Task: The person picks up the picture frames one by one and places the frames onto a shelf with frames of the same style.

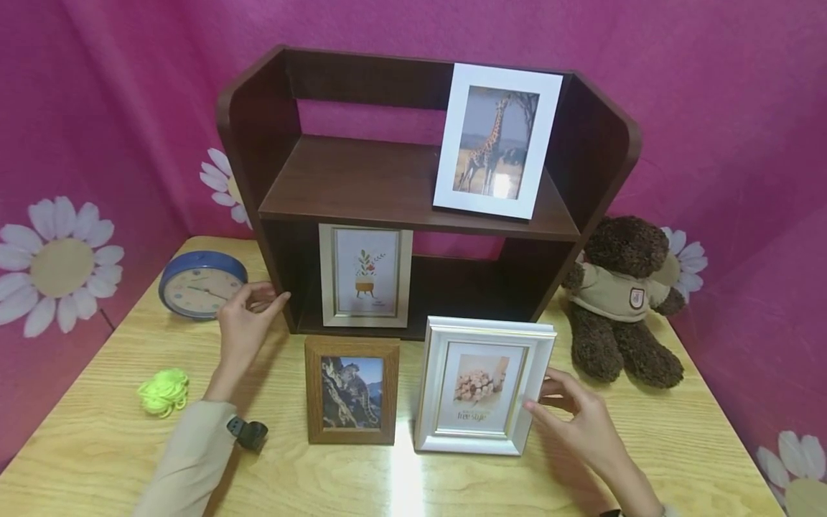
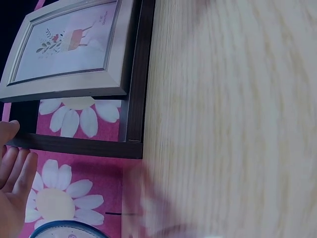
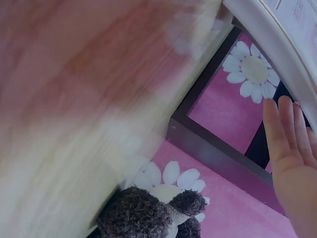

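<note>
A dark brown two-tier shelf (image 1: 349,176) stands at the back of the table. My left hand (image 1: 248,316) pinches the front edge of its left side panel, thumb on the inner side and fingers outside, as the left wrist view shows. In front of the shelf, a white picture frame (image 1: 481,388) with a flower print stands upright. My right hand (image 1: 584,424) grips its right edge, thumb on the front, fingers behind. To its left stands a brown wooden picture frame (image 1: 352,391) with a snow leopard picture.
On the upper tier leans a white giraffe frame (image 1: 497,140); a cream frame (image 1: 365,276) with a plant print stands on the lower tier. A blue clock (image 1: 203,284) and a neon yellow-green bundle (image 1: 164,393) lie left. A brown teddy bear (image 1: 623,301) sits right of the shelf.
</note>
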The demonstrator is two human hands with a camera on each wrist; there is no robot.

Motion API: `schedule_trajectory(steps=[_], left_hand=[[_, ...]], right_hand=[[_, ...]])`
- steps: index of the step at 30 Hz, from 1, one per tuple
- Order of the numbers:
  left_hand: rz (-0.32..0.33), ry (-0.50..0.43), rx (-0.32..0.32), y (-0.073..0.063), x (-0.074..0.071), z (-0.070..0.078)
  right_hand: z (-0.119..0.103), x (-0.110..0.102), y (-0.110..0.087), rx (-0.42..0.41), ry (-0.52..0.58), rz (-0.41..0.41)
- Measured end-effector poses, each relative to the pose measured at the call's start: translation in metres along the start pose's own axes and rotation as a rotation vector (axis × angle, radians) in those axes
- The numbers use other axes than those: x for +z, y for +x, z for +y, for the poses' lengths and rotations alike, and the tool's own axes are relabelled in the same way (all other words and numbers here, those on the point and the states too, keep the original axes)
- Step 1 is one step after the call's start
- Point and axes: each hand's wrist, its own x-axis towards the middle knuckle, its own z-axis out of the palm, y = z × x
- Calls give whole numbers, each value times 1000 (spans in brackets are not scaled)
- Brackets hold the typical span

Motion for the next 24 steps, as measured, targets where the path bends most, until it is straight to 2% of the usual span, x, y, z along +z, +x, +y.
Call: schedule_trajectory(steps=[6,12,17,24], left_hand=[[-11,-4,-28,-3,-2,27],[-15,-10,-28,-3,-2,35],[-12,6,-16,-3,0,30],[-16,43,-29,0,2,-1]], right_hand=[[-2,3,-3,63,85,-10],[-2,5,-4,76,152,-13],[-2,7,-6,99,181,17],[-2,11,-9,128,231,63]])
